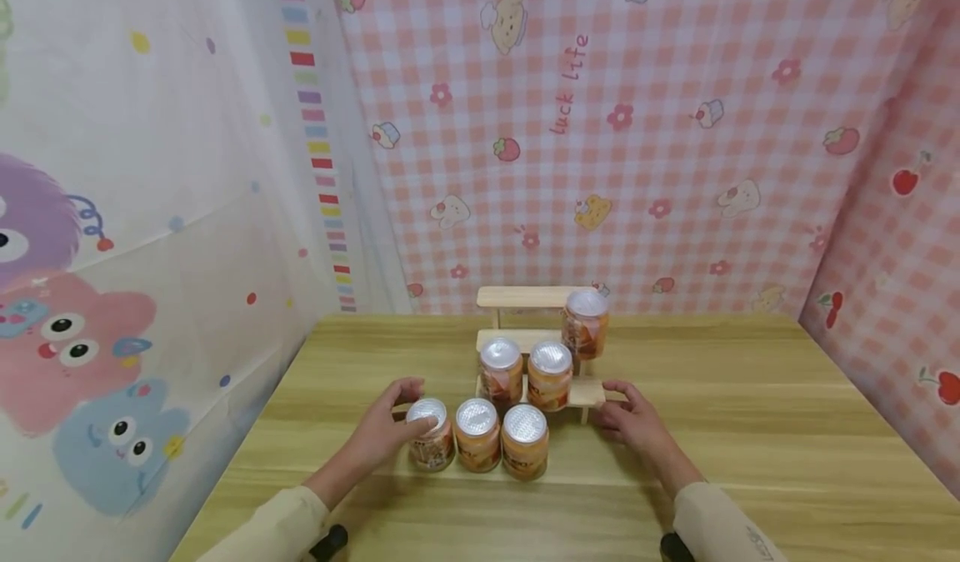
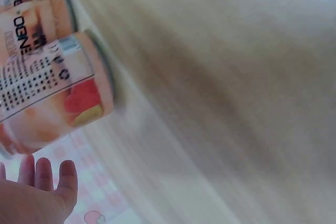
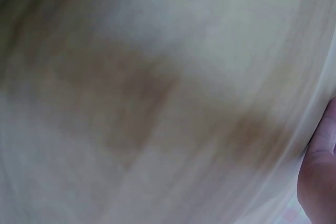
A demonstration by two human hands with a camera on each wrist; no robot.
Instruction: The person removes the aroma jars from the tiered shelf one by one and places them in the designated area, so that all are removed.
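Note:
My left hand (image 1: 386, 429) is at the leftmost orange can (image 1: 431, 445) of the front row, its thumb overlapping the silver lid in the head view. In the left wrist view its fingers (image 2: 67, 179) stand straight beside that can. Two more cans, a middle can (image 1: 477, 445) and a right can (image 1: 525, 449), stand upright in the same row. At the right end of the lowest shelf of a stepped wooden rack (image 1: 587, 393), my right hand (image 1: 636, 423) grips the board with curled fingers. The right wrist view shows mostly blurred wood and part of that hand (image 3: 317, 177).
On the rack's lowest shelf stand a left can (image 1: 501, 374) and a right can (image 1: 550, 378). Another can (image 1: 586, 328) stands higher, at the right. The rack is on a wooden table (image 1: 712, 395), before a pink checked cloth (image 1: 675, 170) at the back.

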